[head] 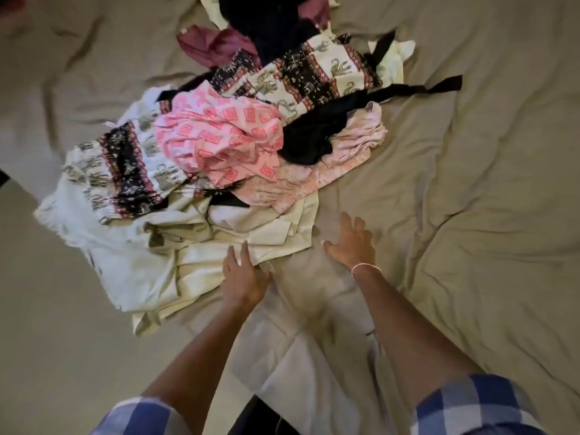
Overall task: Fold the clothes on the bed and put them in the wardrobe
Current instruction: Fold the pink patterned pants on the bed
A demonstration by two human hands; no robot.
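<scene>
**Your left hand point(246, 274) on the cream cloth, right hand point(351, 244) flat on the bed point(470, 183)**

Your left hand is stretched forward, palm down. Its fingers are fairly straight and lie on the near edge of the cream garment point(216, 246); they close on nothing. Your right hand is also palm down, with fingers spread apart and straight, pressing the bare beige sheet just right of that garment. A thin bracelet point(365, 269) sits on your right wrist, and blue-and-white checked sleeves point(470, 403) are pushed up both forearms.

The clothes lie unfolded in one heap on the bed, beyond both hands. The cream garment is nearest you, crumpled and partly under the rest. On it rest a pink patterned piece point(219, 136) and a pale pink piece point(314, 180). An elephant-print cloth point(314, 70) runs across the heap from upper right to left. A black garment point(314, 139) drapes over the right side, and its strap trails onto the sheet. A maroon piece point(216, 42) shows at the far end. The sheet around the heap is wrinkled.
</scene>
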